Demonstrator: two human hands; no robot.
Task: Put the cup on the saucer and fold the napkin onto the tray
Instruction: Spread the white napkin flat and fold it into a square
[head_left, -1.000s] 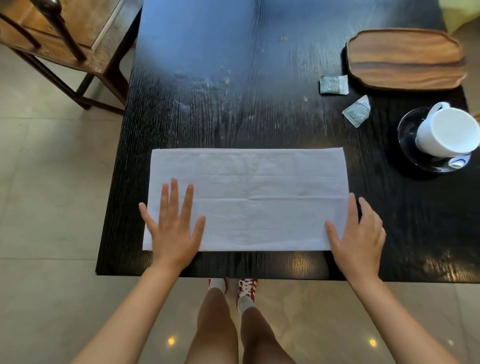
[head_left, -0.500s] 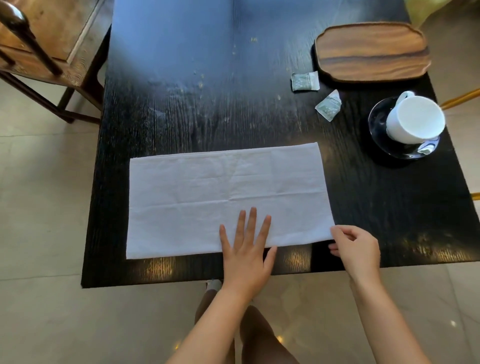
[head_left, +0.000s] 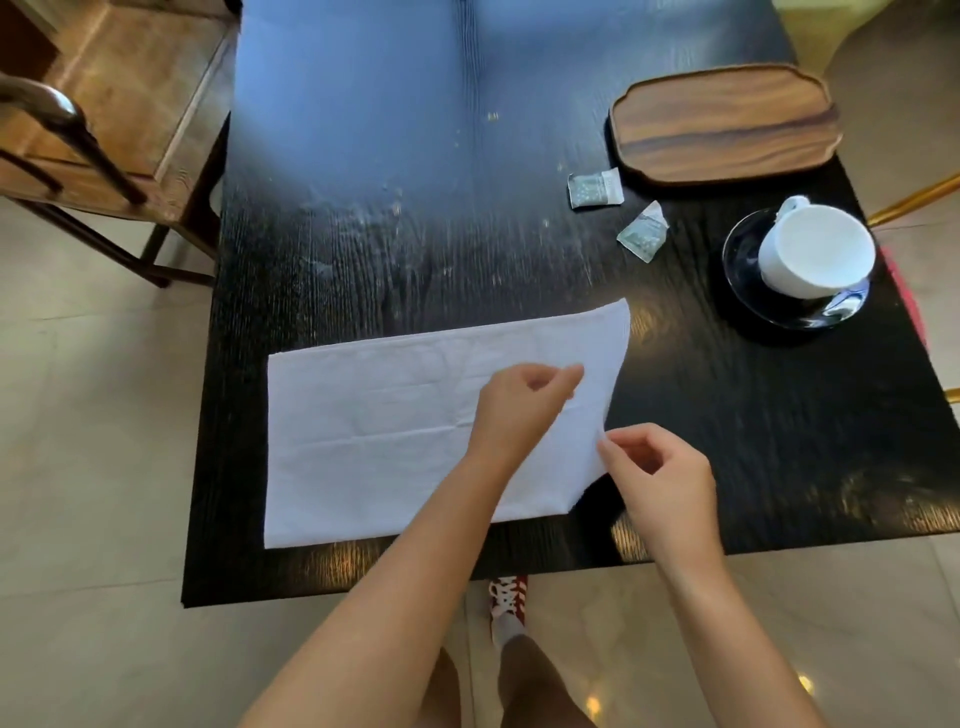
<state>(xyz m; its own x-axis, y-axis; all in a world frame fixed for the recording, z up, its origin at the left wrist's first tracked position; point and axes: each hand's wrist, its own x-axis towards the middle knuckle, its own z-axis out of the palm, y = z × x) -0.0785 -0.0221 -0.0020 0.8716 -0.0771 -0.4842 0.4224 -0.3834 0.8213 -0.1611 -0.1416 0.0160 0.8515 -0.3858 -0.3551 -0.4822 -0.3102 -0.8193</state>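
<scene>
Napkin (head_left: 384, 441) lies on the worktop (head_left: 779, 441), right end lifted. Both hands' fingers pinch it: left hand (head_left: 519, 410), right hand (head_left: 660, 478). Cup (head_left: 815, 252) sits on saucer (head_left: 748, 291).

Both hands pinch the napkin's (head_left: 395, 441) lifted right end; cup (head_left: 815, 254) on saucer (head_left: 743, 280).

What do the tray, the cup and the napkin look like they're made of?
The tray looks like wood with a smooth oiled finish: brown grain bands run along it. The cup seems glazed ceramic, plain white and evenly smooth. The napkin appears to be white woven cloth, matte, with soft fold creases; thick paper can't be ruled out.
</scene>
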